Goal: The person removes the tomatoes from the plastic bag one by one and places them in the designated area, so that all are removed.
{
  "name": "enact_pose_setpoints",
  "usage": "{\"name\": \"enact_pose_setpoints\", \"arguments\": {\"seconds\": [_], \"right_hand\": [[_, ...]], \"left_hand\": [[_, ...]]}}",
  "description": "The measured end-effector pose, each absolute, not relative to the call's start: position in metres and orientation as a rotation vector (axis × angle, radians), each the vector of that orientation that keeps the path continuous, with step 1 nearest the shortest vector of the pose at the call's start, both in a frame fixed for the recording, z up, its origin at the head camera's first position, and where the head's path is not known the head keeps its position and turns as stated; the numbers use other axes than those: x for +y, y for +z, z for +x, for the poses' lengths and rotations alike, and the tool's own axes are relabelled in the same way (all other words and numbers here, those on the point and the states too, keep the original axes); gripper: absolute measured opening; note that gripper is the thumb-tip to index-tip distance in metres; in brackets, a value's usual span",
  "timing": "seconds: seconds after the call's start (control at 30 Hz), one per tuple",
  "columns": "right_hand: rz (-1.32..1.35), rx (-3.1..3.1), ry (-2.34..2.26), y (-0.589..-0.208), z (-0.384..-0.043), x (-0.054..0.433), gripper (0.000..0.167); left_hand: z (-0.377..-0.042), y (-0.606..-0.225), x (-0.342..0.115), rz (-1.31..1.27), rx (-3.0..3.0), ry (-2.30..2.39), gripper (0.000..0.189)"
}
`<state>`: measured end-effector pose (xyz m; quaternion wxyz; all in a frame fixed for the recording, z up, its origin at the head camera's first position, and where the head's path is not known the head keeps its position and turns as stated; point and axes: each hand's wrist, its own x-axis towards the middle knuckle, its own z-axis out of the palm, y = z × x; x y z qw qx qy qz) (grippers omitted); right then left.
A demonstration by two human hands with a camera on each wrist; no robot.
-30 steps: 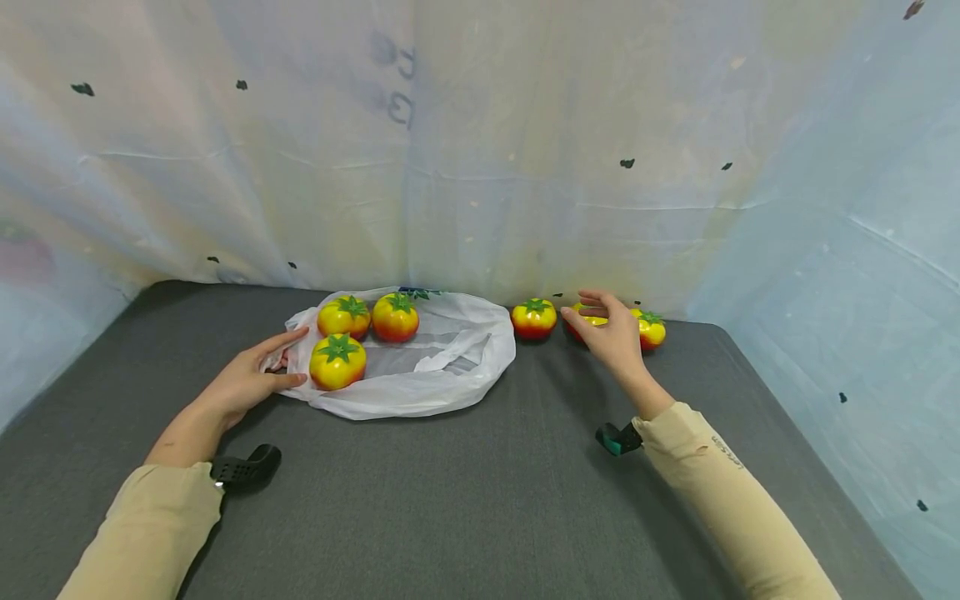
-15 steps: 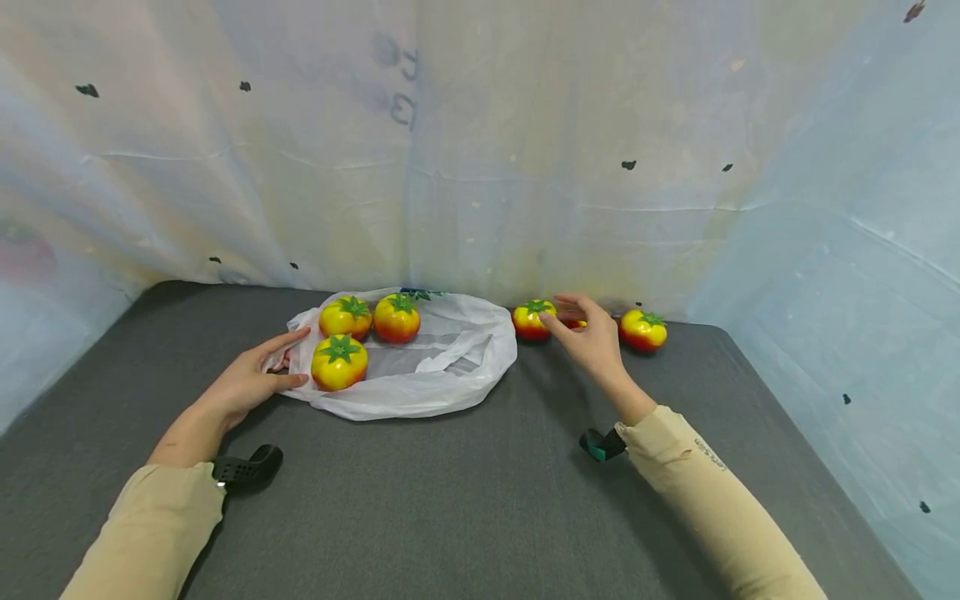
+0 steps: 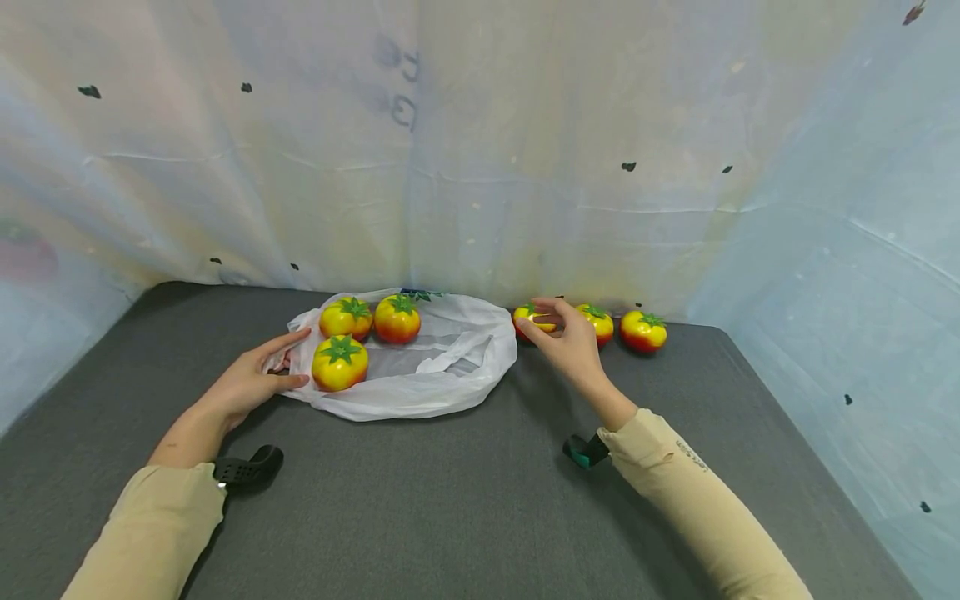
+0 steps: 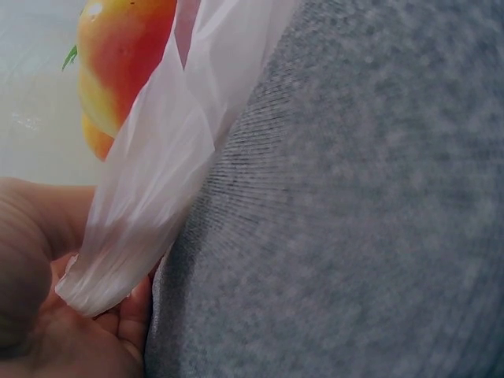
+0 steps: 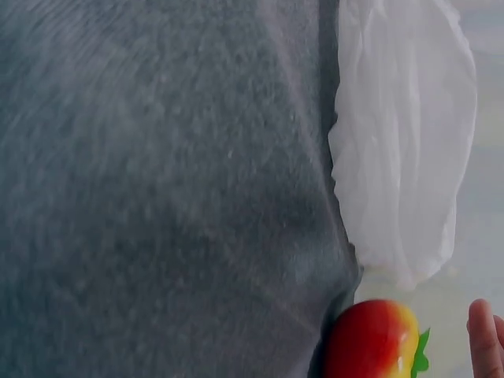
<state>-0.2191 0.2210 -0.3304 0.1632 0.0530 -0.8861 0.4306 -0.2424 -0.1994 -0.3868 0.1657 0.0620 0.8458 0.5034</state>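
A white plastic bag (image 3: 420, 406) lies spread with its mouth upward, and three shiny yellow-red tomatoes with green leafy tops, one a tomato (image 3: 340, 363) at the front, sit in its left part. My left hand (image 3: 236, 379) holds the bag's left end; the left wrist view shows bunched plastic (image 4: 146, 189) in the palm. Just right of the bag, my right hand (image 3: 570, 346) hovers with spread fingers at a tomato (image 3: 525, 313), partly hiding it. A gap shows between a fingertip (image 5: 482, 331) and that tomato (image 5: 366, 342) in the right wrist view.
Two more tomatoes stand in the back row: one tomato (image 3: 597, 325) directly behind the right hand, another tomato (image 3: 642, 332) farther right. A pale sheet (image 3: 480, 167) hangs along the back edge of the dark grey table (image 3: 420, 517), and another sheet borders the right side.
My right hand has moved left along the row, from the middle tomato to the one nearest the bag, uncovering the other two. My left hand and the bag stay put.
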Motion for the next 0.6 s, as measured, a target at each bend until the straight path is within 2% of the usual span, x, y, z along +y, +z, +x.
{"name": "enact_pose_setpoints", "arguments": {"seconds": [0.6], "right_hand": [[0.242,-2.517,1.316,-0.334,-0.226,0.188,0.041]], "left_hand": [[-0.240,-0.385,-0.199,0.177,2.412,1.440,0.084]]}}
